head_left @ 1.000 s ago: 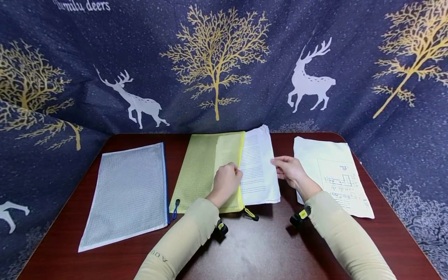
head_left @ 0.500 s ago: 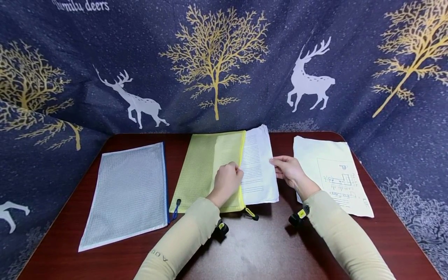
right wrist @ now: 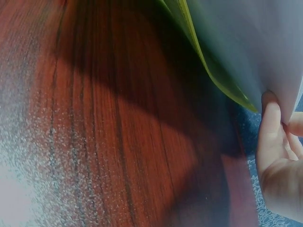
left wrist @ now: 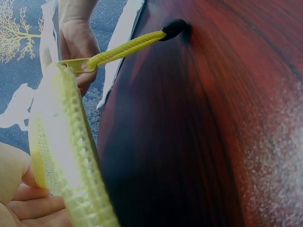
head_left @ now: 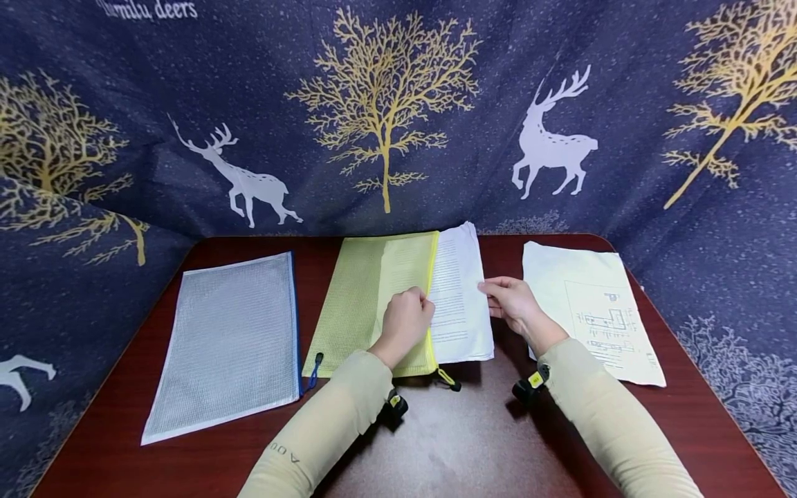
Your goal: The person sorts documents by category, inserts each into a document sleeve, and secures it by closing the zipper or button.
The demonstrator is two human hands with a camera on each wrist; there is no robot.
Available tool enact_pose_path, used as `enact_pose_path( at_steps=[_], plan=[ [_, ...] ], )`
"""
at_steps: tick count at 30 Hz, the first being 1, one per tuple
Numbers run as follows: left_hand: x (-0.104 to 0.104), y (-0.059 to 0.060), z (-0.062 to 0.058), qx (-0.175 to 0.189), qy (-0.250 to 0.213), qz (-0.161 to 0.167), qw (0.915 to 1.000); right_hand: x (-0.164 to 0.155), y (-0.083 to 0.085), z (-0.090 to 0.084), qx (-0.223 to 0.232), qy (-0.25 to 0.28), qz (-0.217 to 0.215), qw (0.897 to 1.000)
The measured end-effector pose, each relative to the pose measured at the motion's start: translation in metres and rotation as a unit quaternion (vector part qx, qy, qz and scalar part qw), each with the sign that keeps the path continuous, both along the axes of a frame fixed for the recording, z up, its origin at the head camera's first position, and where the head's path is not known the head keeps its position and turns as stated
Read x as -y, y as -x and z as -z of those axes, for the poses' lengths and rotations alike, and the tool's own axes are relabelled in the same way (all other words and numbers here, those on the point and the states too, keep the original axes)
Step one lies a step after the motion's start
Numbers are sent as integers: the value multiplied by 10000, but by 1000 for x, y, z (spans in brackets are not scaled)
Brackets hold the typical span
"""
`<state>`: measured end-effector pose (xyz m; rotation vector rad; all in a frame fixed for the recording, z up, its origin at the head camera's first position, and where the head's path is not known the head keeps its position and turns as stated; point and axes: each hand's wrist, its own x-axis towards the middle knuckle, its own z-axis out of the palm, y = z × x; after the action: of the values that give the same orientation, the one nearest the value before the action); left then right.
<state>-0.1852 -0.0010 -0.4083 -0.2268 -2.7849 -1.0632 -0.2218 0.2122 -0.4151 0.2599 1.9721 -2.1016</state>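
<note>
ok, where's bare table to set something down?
Widest bare patch: dark red wooden table at the near edge, between the sleeves. Narrow strip between white printed stack and cream drawing sheet. Crowded across the middle: grey mesh pouch, yellow mesh pouch.

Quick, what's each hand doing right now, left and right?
Left hand: grips the zipper edge of the yellow mesh pouch.
Right hand: pinches the edge of the printed papers sticking out of it.
</note>
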Motion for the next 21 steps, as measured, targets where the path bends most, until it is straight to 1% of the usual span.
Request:
enact_pose_path(
  at_steps=[8,16,21],
  plan=[
    [0,-1,-3,33,-72,-16,10000,2,-2,-1,-2,108,-18,9999],
    [-1,-2,-4,27,-134,-34,9999,4,-1,2,-2,58,9,10000],
    [-2,-2,-4,2,-120,-57,9999,3,-1,2,-17,217,-8,9998]
  ],
)
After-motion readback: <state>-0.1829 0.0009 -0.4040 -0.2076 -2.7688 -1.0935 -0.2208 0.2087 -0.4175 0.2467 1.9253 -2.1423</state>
